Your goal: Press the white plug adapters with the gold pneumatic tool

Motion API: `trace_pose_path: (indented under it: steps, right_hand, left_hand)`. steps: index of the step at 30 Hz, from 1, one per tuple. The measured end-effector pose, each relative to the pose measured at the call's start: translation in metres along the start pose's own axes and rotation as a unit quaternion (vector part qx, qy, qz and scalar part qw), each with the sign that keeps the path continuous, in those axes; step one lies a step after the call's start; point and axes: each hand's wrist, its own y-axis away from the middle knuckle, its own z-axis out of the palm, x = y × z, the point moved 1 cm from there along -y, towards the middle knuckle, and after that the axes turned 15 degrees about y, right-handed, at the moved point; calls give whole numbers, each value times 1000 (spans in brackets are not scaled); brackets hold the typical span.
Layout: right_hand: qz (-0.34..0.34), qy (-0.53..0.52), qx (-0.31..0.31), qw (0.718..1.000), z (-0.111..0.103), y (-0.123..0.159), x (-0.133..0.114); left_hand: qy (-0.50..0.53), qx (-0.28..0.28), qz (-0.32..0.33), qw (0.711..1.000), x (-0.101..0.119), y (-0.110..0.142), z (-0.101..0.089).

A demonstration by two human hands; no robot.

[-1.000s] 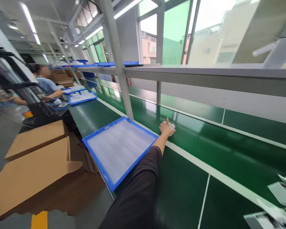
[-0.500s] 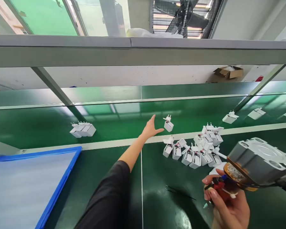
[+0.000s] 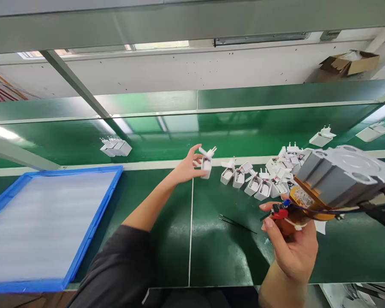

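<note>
My left hand grips a white plug-adapter housing between thumb and fingers, above the near edge of the green strip. Its lid with two pins is tilted open. My right hand is wrapped around a hand-held tool with a grey metal block, an amber collar and a red switch near my thumb. Part of that grip is hidden behind the tool. Between the hands, several open white adapter housings with wires inside lie in a row and a heap. Black tweezers lie on the green mat.
A blue-rimmed tray with a white liner lies at the left. White adapters stand in a cluster at the far left, and single adapters sit at the far right. A cardboard box is behind the bench, beyond a metal frame.
My left hand has taken hold of the lone adapter on the green strip and brought it left and nearer. My right hand has shifted left with the tool. The view has tilted down.
</note>
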Motion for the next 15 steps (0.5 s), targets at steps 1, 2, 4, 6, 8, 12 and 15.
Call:
trace_pose_path:
  steps: [1,2,4,6,8,12,15]
  right_hand:
    - [-3,4,-10,1000,0,0,-1]
    - [-8,5,-15,1000,0,-1,-2]
    - [-21,-1,-15,1000,1,-1,-4]
    - [-32,-16,-12,999,3,-1,-6]
    - [-36,-31,-18,999,6,1,-10]
    - [-33,-37,-56,997,9,5,-15]
    - [-38,-62,-64,995,12,10,-19]
  left_hand:
    - [13,-17,-13,1000,2,27,-2]
    - [19,-32,-27,999,3,53,-1]
    - [26,-69,-50,996,1,97,7]
    - [12,-101,-65,993,-5,129,18]
    - [-13,-120,-59,991,-12,151,29]
    - [-49,-88,31,994,-21,176,55]
    - [-116,-5,67,991,-29,185,76]
